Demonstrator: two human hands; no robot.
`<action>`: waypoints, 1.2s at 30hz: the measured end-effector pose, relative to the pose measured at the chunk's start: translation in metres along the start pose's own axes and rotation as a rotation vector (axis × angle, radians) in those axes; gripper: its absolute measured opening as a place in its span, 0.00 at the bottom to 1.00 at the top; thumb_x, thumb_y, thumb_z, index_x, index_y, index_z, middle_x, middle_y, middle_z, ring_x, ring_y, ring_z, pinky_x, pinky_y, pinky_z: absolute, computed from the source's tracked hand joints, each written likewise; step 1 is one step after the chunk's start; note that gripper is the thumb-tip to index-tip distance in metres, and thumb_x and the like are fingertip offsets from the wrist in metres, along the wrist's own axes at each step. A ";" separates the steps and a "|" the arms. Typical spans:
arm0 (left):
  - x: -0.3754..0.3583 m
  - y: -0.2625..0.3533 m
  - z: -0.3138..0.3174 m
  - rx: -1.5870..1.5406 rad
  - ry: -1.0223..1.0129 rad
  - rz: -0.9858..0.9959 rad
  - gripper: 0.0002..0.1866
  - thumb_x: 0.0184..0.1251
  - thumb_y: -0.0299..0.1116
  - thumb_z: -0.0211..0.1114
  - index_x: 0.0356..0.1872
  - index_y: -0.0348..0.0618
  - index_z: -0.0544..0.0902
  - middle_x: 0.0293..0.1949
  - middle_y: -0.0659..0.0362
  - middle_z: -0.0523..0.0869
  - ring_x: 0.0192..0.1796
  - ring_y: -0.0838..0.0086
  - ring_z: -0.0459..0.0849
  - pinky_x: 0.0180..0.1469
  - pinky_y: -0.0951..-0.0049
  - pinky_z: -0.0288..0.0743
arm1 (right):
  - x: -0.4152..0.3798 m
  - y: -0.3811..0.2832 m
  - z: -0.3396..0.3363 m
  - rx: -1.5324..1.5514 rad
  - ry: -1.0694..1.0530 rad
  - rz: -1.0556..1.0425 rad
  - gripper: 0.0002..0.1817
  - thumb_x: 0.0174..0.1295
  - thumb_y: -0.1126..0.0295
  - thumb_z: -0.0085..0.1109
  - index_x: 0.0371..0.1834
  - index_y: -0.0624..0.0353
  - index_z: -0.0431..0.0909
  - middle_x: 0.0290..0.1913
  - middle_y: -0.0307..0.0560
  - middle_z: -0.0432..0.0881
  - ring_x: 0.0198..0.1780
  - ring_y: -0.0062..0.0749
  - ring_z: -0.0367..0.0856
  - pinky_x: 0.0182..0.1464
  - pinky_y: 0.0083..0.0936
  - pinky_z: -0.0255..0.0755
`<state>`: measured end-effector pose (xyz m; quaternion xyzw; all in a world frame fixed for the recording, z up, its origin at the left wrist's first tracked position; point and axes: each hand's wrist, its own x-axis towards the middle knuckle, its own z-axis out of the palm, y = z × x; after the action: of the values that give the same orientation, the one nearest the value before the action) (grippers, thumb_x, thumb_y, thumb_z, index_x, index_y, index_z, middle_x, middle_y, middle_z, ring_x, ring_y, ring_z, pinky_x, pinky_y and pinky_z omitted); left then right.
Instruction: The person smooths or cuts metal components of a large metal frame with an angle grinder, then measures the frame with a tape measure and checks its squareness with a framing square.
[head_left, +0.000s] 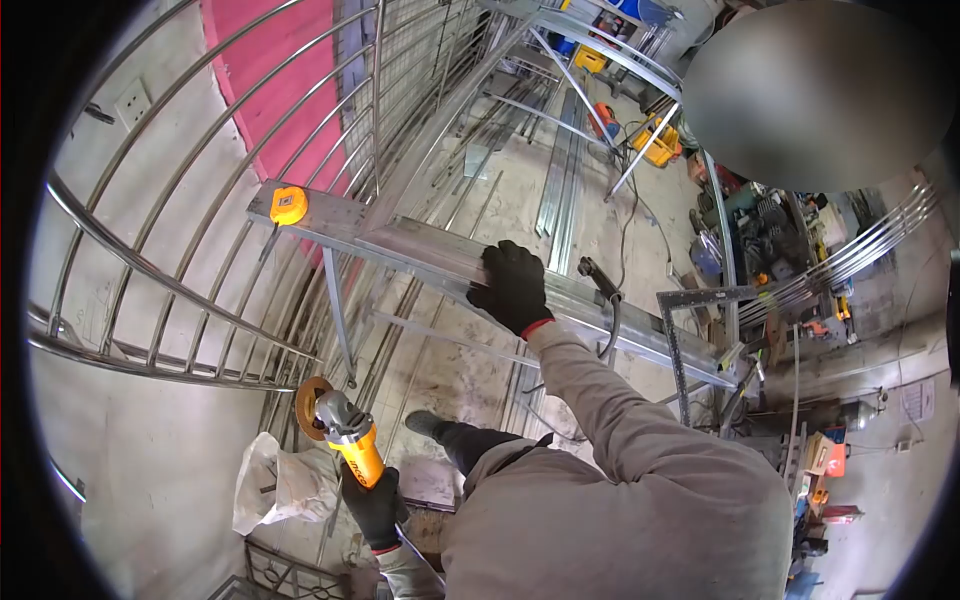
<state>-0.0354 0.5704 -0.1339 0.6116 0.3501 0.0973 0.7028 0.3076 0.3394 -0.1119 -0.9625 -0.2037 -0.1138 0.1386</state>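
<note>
My left hand (371, 508), in a black glove, grips the orange body of an angle grinder (358, 452). The grinder's brown disc (313, 408) points up and left, apart from the beam. My right hand (515, 288), also black-gloved, is on the long metal beam (430, 250), its fingers over the far side and its thumb at the near side. A yellow tape measure (289, 205) sits on the beam's left end. Near the other end is a black metal square (678, 345); a clamp (603, 283) stands just right of my right hand.
Curved steel railings (150, 255) rise at the left. A white plastic bag (280, 490) lies below the grinder. Metal bars (565, 170) cover part of the floor beyond the beam. Cables, yellow tools (660, 145) and steel tubes (860, 245) are at the right.
</note>
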 end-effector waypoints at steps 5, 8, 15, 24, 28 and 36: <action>0.004 -0.025 -0.004 0.008 0.018 0.065 0.18 0.58 0.22 0.70 0.49 0.40 0.77 0.30 0.63 0.79 0.28 0.76 0.79 0.32 0.72 0.74 | -0.015 0.013 -0.006 -0.031 0.056 -0.018 0.29 0.43 0.53 0.83 0.49 0.51 0.86 0.45 0.50 0.84 0.48 0.52 0.83 0.51 0.50 0.73; 0.011 -0.039 -0.015 0.080 0.004 0.072 0.16 0.59 0.22 0.70 0.48 0.39 0.77 0.31 0.62 0.81 0.28 0.75 0.79 0.32 0.71 0.74 | -0.013 0.021 0.005 -0.034 0.073 -0.034 0.24 0.48 0.51 0.77 0.45 0.50 0.85 0.39 0.51 0.83 0.44 0.52 0.83 0.48 0.51 0.72; 0.020 -0.046 -0.017 0.041 -0.031 -0.005 0.11 0.66 0.23 0.68 0.46 0.37 0.77 0.28 0.59 0.82 0.25 0.74 0.81 0.28 0.74 0.75 | -0.021 0.017 0.008 -0.021 0.106 0.073 0.27 0.45 0.52 0.79 0.48 0.49 0.84 0.45 0.46 0.83 0.50 0.46 0.82 0.53 0.46 0.71; 0.034 -0.071 -0.029 0.009 -0.076 -0.028 0.09 0.71 0.26 0.69 0.46 0.38 0.78 0.24 0.59 0.81 0.19 0.74 0.79 0.22 0.73 0.74 | -0.028 0.014 0.006 0.000 0.135 0.100 0.26 0.46 0.52 0.79 0.47 0.49 0.85 0.46 0.46 0.83 0.51 0.45 0.82 0.55 0.46 0.71; 0.029 -0.062 -0.023 0.067 -0.045 -0.047 0.09 0.71 0.26 0.69 0.45 0.39 0.77 0.24 0.59 0.82 0.20 0.73 0.80 0.23 0.73 0.74 | -0.028 0.015 0.009 0.004 0.131 0.094 0.28 0.46 0.51 0.79 0.51 0.49 0.84 0.48 0.46 0.83 0.53 0.45 0.82 0.57 0.46 0.70; 0.021 -0.049 -0.015 0.045 -0.077 -0.022 0.11 0.71 0.24 0.69 0.48 0.39 0.77 0.28 0.59 0.83 0.25 0.73 0.83 0.28 0.74 0.77 | -0.031 0.013 0.007 -0.054 0.061 0.088 0.31 0.48 0.47 0.80 0.54 0.47 0.84 0.49 0.45 0.83 0.54 0.45 0.82 0.58 0.46 0.71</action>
<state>-0.0430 0.5832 -0.1871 0.6268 0.3317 0.0581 0.7027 0.2869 0.3188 -0.1296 -0.9700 -0.1536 -0.1421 0.1236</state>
